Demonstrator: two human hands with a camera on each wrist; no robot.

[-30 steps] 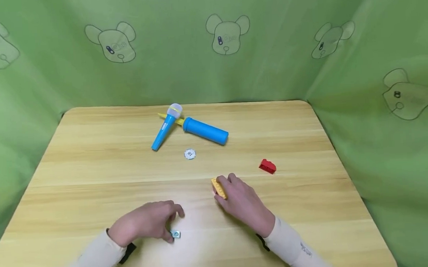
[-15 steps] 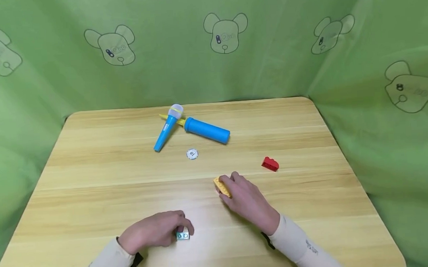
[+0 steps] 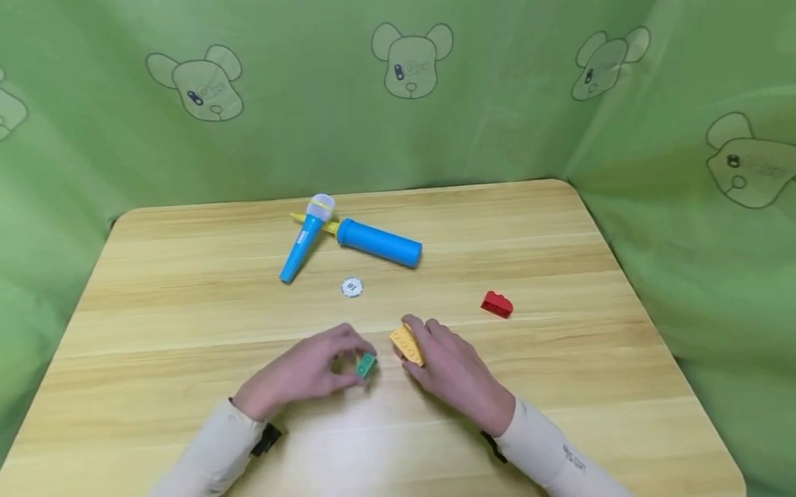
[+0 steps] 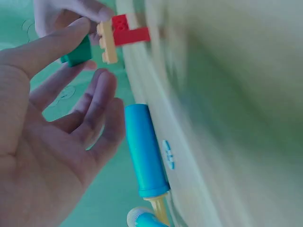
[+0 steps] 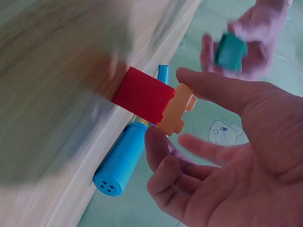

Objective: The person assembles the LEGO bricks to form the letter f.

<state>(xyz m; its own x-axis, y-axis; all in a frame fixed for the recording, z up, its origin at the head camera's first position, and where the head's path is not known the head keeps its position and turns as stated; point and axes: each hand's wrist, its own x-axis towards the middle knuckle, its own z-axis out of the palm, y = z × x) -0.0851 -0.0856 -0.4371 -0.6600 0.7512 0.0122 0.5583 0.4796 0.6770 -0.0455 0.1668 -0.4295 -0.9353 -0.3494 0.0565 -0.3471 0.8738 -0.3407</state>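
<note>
My left hand [image 3: 306, 372] pinches a small green toy brick [image 3: 366, 365] between thumb and index finger, above the table [image 3: 192, 312]. The other fingers are loosely spread in the left wrist view. Just to its right, my right hand [image 3: 460, 376] grips a yellow-orange studded brick [image 3: 406, 344] by its sides. In the right wrist view a red brick [image 5: 142, 94] is joined beneath the yellow-orange one, its lower end at or near the tabletop. A gap separates the green brick [image 5: 230, 53] from the yellow-orange brick [image 5: 174, 111].
Another red brick [image 3: 497, 304] with a rounded end lies to the right of my right hand. Farther back lie a blue toy microphone [image 3: 302, 246], a blue cylinder [image 3: 380, 243] with a yellow tip, and a round white chip [image 3: 352, 287]. Green curtain [image 3: 324, 132] surrounds the table.
My left hand has picked up the green brick from the table and carried it forward and right, near the yellow-orange brick. The right hand stays nearly in place, still gripping its brick.
</note>
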